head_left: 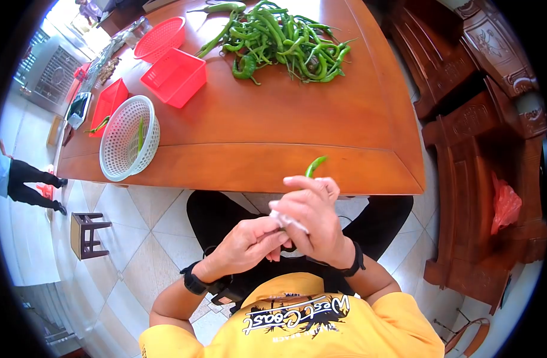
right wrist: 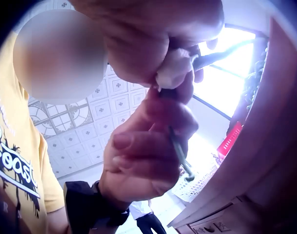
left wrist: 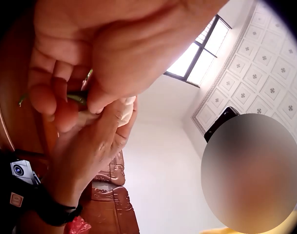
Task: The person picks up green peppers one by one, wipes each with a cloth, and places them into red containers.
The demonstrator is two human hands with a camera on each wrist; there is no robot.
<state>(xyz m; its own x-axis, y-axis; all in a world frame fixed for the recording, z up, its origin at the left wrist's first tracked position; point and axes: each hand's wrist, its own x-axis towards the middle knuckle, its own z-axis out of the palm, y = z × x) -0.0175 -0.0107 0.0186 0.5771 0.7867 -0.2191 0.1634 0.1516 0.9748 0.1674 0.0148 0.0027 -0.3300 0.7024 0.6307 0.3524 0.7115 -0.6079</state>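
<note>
Yellow shirt (head_left: 375, 328) nearest, a person works near the table's (head_left: 273, 152) edge — right hand (head_left: 318, 216) gripping a green pepper (head_left: 313, 167) and white wad (head_left: 289, 222), left hand (head_left: 245, 243) pinching a green stem (right wrist: 179, 153) — heaped peppers (head_left: 285, 42) beyond.

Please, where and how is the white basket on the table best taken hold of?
I would probably grip the white basket by its rim on the person's right, coming from above and the right. The open top leaves this edge exposed, with bare table beside it; the nearest red tray crowds the far left side.
</note>
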